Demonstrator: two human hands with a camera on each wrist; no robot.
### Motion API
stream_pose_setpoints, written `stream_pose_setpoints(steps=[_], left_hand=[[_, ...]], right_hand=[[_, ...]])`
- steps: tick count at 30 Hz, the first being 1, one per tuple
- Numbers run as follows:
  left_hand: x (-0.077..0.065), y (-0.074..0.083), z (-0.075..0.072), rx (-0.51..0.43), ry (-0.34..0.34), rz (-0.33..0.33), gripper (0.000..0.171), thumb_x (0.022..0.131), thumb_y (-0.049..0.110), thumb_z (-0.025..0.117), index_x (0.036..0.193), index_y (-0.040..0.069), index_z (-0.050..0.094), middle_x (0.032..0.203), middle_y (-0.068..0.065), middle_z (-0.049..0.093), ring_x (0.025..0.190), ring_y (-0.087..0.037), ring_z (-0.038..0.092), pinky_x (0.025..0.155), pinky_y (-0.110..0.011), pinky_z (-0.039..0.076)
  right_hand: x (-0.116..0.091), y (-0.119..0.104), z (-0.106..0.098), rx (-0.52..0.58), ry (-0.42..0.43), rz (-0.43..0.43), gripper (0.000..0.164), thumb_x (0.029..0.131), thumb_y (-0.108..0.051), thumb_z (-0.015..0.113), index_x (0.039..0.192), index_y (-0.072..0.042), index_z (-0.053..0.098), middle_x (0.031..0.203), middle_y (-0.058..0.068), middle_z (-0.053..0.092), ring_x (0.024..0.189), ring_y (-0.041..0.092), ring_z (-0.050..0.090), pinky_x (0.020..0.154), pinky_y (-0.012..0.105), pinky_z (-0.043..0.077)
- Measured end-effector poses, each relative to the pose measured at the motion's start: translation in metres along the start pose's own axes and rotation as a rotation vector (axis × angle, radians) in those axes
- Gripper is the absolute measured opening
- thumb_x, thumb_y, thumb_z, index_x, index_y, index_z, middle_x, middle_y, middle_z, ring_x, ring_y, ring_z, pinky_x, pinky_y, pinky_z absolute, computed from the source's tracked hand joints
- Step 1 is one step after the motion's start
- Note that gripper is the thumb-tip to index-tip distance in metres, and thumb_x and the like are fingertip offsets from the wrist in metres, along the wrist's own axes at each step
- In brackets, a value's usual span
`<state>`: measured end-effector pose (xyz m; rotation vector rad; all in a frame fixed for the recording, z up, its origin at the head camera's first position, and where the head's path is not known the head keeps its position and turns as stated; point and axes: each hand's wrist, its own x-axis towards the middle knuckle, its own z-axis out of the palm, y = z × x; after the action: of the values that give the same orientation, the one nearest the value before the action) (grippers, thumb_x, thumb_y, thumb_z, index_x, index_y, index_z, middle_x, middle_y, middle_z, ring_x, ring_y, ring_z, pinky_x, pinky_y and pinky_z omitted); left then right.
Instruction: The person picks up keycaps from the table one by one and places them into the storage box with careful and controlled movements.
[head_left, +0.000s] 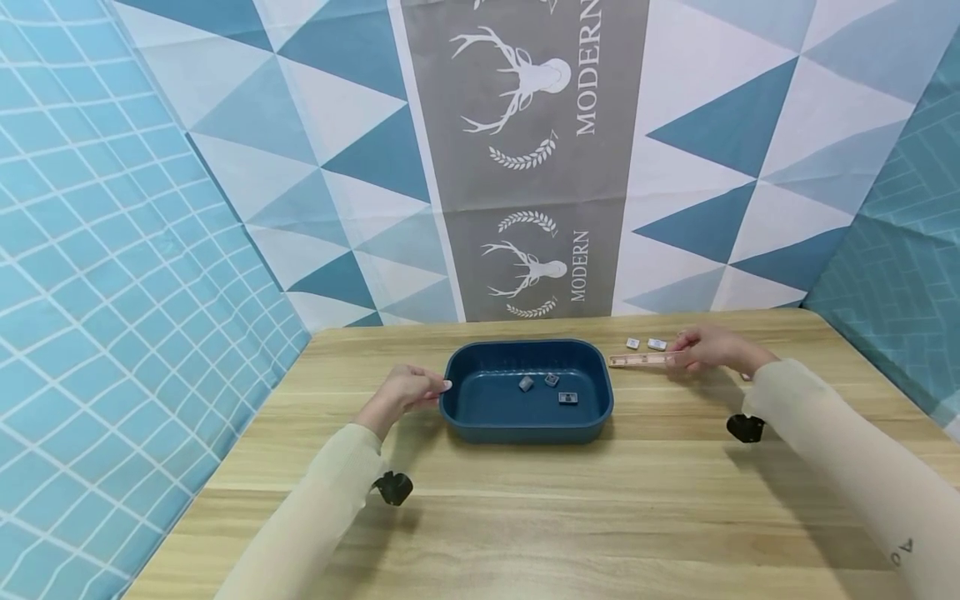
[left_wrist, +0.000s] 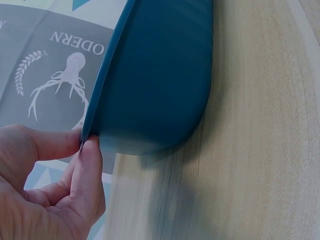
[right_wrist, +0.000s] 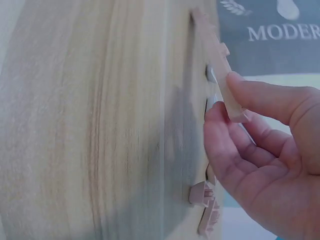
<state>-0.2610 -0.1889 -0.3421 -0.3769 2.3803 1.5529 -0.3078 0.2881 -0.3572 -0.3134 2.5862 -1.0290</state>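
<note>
Arms (head_left: 303, 525) reach fwd, well apart, over table (head_left: 562, 517); L hand (head_left: 408, 387) pinches L rim of blue bin (head_left: 525, 434) btwn thumb & fingers; R hand (head_left: 707, 348) pinches pink strip (head_left: 637, 361) at one end, other fingers curled, strip's far end near bin's R side; 3 small pcs (head_left: 567, 398) in bin, 2 white pcs (head_left: 657, 344) behind strip

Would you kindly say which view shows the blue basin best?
The head view: it shows the blue basin end to end, inside included. The left wrist view shows only part of its outside; the right wrist view, none of it.
</note>
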Motion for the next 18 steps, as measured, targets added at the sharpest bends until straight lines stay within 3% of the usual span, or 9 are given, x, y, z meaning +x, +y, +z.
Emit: stream_pose_setpoints(steps=[2, 4, 7, 8, 10, 12, 15, 18], left_hand=[[0.0008, -0.0002, -0.0004, 0.003, 0.002, 0.006, 0.031, 0.088, 0.007, 0.067, 0.115, -0.007, 0.064, 0.110, -0.011, 0.065, 0.084, -0.010, 0.061, 0.090, -0.030, 0.059], [0.0014, -0.0012, -0.0005, 0.007, 0.004, 0.006, 0.030, 0.088, 0.007, 0.067, 0.115, -0.007, 0.064, 0.109, -0.011, 0.064, 0.084, -0.011, 0.061, 0.091, -0.031, 0.058], [0.0012, -0.0028, 0.0001, 0.012, 0.007, 0.006, 0.031, 0.088, 0.008, 0.067, 0.116, -0.006, 0.064, 0.111, -0.012, 0.064, 0.085, -0.011, 0.061, 0.087, -0.028, 0.059], [0.0011, -0.0028, 0.0003, 0.012, 0.008, 0.006, 0.031, 0.089, 0.008, 0.067, 0.116, -0.006, 0.064, 0.113, -0.012, 0.064, 0.086, -0.011, 0.061, 0.085, -0.027, 0.060], [0.0006, -0.0028, 0.0005, 0.016, 0.009, 0.008, 0.032, 0.089, 0.009, 0.066, 0.117, -0.006, 0.063, 0.114, -0.013, 0.064, 0.087, -0.011, 0.061, 0.083, -0.025, 0.060], [0.0003, -0.0024, 0.0005, 0.011, 0.011, 0.009, 0.032, 0.089, 0.009, 0.066, 0.117, -0.006, 0.063, 0.114, -0.013, 0.064, 0.087, -0.011, 0.061, 0.081, -0.024, 0.060], [-0.0002, -0.0022, 0.0002, 0.010, 0.010, 0.014, 0.032, 0.089, 0.008, 0.066, 0.117, -0.007, 0.063, 0.110, -0.011, 0.064, 0.086, -0.011, 0.061, 0.081, -0.024, 0.060], [0.0002, -0.0028, -0.0005, 0.009, 0.009, 0.018, 0.031, 0.089, 0.008, 0.066, 0.117, -0.007, 0.063, 0.110, -0.011, 0.064, 0.087, -0.011, 0.061, 0.083, -0.025, 0.060]], right_hand=[[-0.0006, 0.0014, -0.0028, 0.070, -0.021, 0.029, 0.039, 0.092, -0.024, 0.065, 0.116, 0.006, 0.059, 0.133, 0.027, 0.051, 0.109, 0.030, 0.059, 0.077, 0.029, 0.056], [-0.0008, 0.0033, -0.0044, 0.120, -0.041, 0.052, 0.039, 0.092, -0.024, 0.064, 0.118, 0.005, 0.059, 0.151, 0.030, 0.029, 0.132, 0.041, 0.043, 0.077, 0.028, 0.055], [0.0004, 0.0060, -0.0043, 0.181, -0.053, 0.084, 0.040, 0.092, -0.024, 0.065, 0.119, 0.006, 0.061, 0.156, 0.031, 0.003, 0.145, 0.045, 0.017, 0.077, 0.025, 0.056], [0.0010, 0.0066, -0.0038, 0.197, -0.051, 0.094, 0.040, 0.092, -0.023, 0.065, 0.119, 0.006, 0.061, 0.156, 0.031, 0.003, 0.144, 0.043, 0.023, 0.078, 0.025, 0.057], [0.0021, 0.0074, -0.0026, 0.219, -0.041, 0.110, 0.041, 0.092, -0.022, 0.066, 0.120, 0.007, 0.061, 0.155, 0.032, 0.013, 0.134, 0.034, 0.045, 0.081, 0.024, 0.059], [0.0023, 0.0076, -0.0019, 0.240, -0.035, 0.118, 0.040, 0.093, -0.020, 0.065, 0.121, 0.009, 0.060, 0.152, 0.033, 0.022, 0.113, 0.022, 0.063, 0.084, 0.025, 0.059], [0.0017, 0.0072, -0.0021, 0.263, -0.041, 0.118, 0.038, 0.094, -0.015, 0.062, 0.122, 0.011, 0.058, 0.146, 0.036, 0.031, 0.090, 0.007, 0.067, 0.085, 0.027, 0.060], [0.0017, 0.0070, -0.0024, 0.297, -0.040, 0.120, 0.039, 0.094, -0.012, 0.061, 0.122, 0.014, 0.056, 0.125, 0.026, 0.059, 0.086, 0.007, 0.068, 0.083, 0.026, 0.060]])
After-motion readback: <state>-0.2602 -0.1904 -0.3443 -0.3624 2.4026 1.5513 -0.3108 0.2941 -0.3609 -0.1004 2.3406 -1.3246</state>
